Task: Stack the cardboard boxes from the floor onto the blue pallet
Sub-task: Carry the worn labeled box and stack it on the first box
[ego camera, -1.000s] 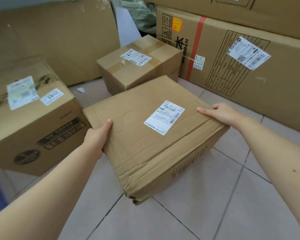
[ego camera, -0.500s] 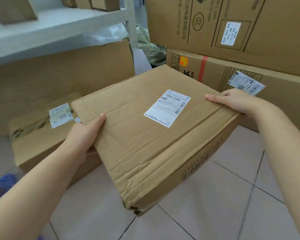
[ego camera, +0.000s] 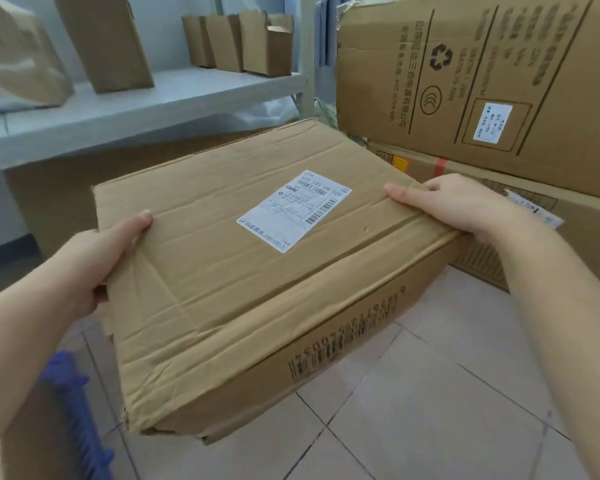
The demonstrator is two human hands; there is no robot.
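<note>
We held the box point(ego camera: 257, 271) clear of the floor point(ego camera: 430, 393) — left hand point(ego camera: 97, 261) closed on its left edge, right hand point(ego camera: 458, 206) closed on its right edge, thumbs on top. White label point(ego camera: 293, 211) faced up. Pallet point(ego camera: 73, 410) — blue, lower left, box not on it.

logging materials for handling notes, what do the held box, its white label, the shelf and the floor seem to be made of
Held box: brown corrugated cardboard, matte, judging by its creases and crushed near corner.
White label: likely a paper sticker, lying flat, with a printed barcode.
Shelf: pale grey, smooth, probably painted metal; unsure.
Floor: light tiles, seemingly ceramic, with dark grout lines.
</note>
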